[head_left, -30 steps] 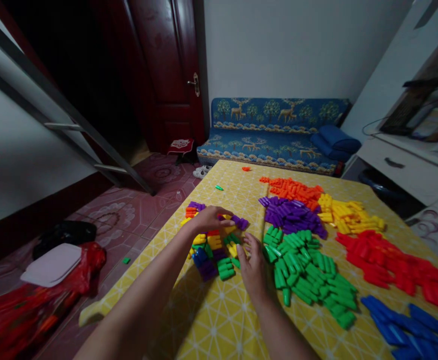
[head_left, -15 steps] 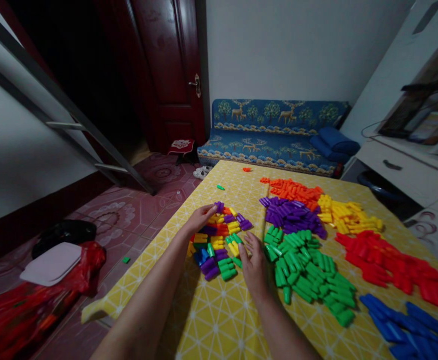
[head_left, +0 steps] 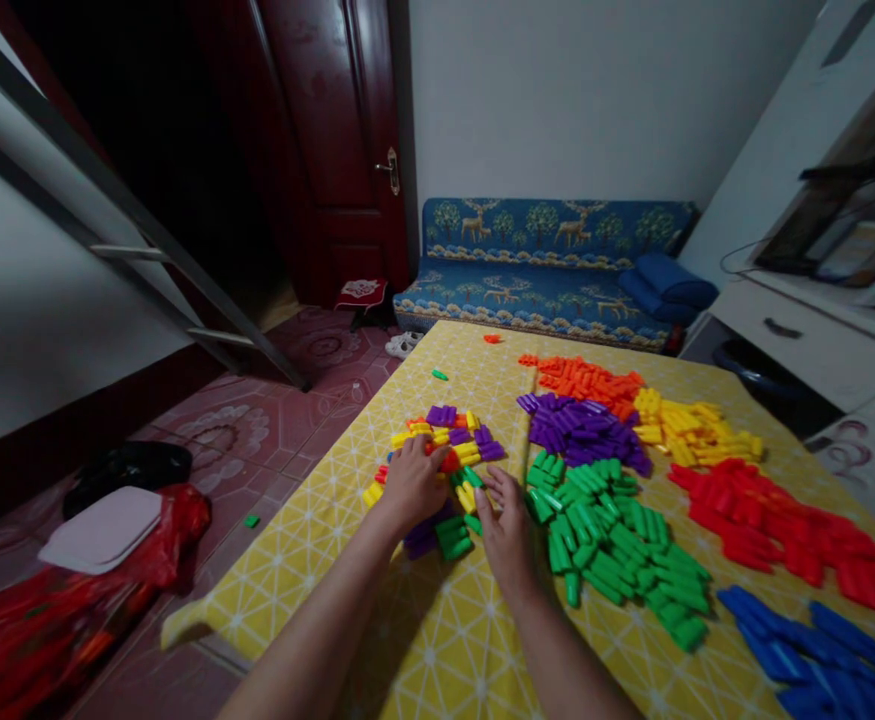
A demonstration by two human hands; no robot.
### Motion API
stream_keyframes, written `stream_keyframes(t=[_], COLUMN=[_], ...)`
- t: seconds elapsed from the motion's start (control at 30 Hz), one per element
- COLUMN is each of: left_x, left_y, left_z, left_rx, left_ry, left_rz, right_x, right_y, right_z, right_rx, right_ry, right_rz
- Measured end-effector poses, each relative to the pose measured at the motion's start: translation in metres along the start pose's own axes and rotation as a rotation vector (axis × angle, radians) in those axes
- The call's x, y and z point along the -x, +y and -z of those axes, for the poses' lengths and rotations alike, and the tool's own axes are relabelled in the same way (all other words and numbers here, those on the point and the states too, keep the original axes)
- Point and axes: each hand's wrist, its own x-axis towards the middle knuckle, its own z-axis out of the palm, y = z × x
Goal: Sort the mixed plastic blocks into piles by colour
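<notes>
A mixed heap of plastic building pieces (head_left: 467, 452) in purple, yellow, red, green and blue lies on the table, left of the colour-sorted piles. My left hand (head_left: 411, 482) reaches over the middle of this heap, fingers bent down but apart; a red piece (head_left: 450, 461) shows beside its fingertips. The palm hides part of the heap. On the heap's right side my right hand (head_left: 508, 525) rests near the yellow pieces (head_left: 467, 497), thumb and fingers apart with nothing visible between them. The green pile (head_left: 609, 530) spreads just right of it.
Purple (head_left: 585, 432), orange (head_left: 591, 382), yellow (head_left: 696, 430), red (head_left: 789, 525) and blue piles (head_left: 812, 650) cover the table's right side. Single green (head_left: 440, 375) and orange pieces (head_left: 492, 339) lie farther back. A sofa (head_left: 527, 285) stands behind the yellow-clothed table (head_left: 452, 640).
My left hand has moved from the purple pieces at the heap's far edge back toward me, over its middle. Those purple pieces now show uncovered. My right hand has barely moved.
</notes>
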Motion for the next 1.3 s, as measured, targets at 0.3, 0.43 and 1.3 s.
stream_keyframes(t=[0.3, 0.43, 1.3], left_x=[-0.017, -0.020, 0.015], left_y=[0.009, 0.001, 0.062], left_z=[-0.019, -0.019, -0.011], left_rx=[-0.033, -0.023, 0.677], left_ry=[0.075, 0.087, 0.198], left_rz=[0.150, 0.115, 0.077], right_x=[0.000, 0.000, 0.004], right_y=[-0.001, -0.003, -0.012], right_z=[0.001, 0.001, 0.008], right_rx=[-0.006, -0.015, -0.277], right_ry=[-0.004, -0.004, 0.193], right_rz=[0.007, -0.014, -0.069])
